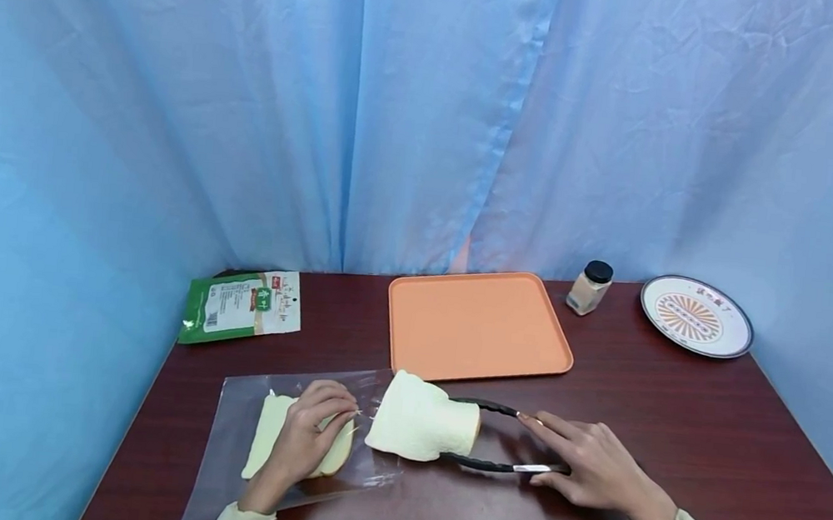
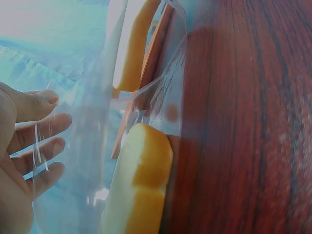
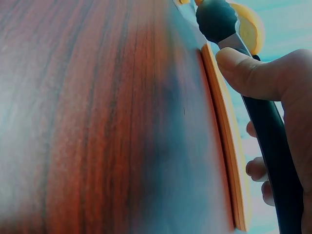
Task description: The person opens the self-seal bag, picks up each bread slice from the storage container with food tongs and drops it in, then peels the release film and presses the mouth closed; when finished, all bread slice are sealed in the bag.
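A clear plastic bag [image 1: 230, 435] lies on the table with a bread slice [image 1: 267, 426] inside it. My left hand [image 1: 310, 430] is over that slice, with thumb and curled fingers at the bag's raised film; the left wrist view shows the film [image 2: 83, 146] by the fingers. With my right hand [image 1: 589, 461] I hold black-and-silver tongs [image 1: 480, 464], thumb on one arm and fingers on the other. Between the tongs' ends is another bread slice [image 1: 416, 423], bent, next to the bag's mouth. In the right wrist view the tongs [image 3: 265, 131] hide part of the bread [image 3: 251, 31].
An orange tray [image 1: 478, 320] lies behind the bread. To its right are a black-lidded jar [image 1: 589, 289] and a patterned plate [image 1: 697, 316]. A green-and-white packet [image 1: 242, 308] lies at the back left. Blue curtains [image 1: 431, 111] hang round the dark wooden table [image 1: 729, 457].
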{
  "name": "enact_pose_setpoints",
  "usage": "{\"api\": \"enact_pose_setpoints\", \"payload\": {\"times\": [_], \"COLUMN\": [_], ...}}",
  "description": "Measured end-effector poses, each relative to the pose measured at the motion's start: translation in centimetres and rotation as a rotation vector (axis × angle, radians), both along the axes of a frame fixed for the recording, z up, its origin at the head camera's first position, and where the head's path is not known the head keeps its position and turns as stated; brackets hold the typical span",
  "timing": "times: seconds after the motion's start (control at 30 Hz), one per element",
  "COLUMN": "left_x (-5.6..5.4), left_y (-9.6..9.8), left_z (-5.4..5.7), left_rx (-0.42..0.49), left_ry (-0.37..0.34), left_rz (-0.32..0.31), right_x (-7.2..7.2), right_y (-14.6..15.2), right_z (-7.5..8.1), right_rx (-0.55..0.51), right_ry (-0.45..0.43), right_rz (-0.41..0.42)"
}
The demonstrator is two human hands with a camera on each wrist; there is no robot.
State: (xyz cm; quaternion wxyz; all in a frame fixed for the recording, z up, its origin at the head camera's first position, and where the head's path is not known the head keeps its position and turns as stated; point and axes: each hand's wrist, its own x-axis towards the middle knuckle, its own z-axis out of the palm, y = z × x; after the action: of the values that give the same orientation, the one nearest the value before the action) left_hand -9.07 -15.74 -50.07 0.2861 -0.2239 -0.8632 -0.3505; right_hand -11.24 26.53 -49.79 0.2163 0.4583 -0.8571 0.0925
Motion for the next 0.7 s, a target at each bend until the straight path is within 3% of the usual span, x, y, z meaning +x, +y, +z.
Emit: {"api": "enact_pose_setpoints", "payload": {"times": [0.37,0.7], "left_x": [-0.04,-0.02], "left_y": [-0.06,-0.17], "left_z": [-0.01,-0.03], "left_rx": [0.015,0.031], "left_ry": [0.011,0.021], "left_rz": [-0.019,-0.031], "right_x": [0.07,0.46], "right_y": [-0.62,-0.88], "right_z": [0.12,0.57], "right_rx": [0.028,-0.010], "right_ry": [0.005,0.033], "right_rz": [0.021,0.073]}}
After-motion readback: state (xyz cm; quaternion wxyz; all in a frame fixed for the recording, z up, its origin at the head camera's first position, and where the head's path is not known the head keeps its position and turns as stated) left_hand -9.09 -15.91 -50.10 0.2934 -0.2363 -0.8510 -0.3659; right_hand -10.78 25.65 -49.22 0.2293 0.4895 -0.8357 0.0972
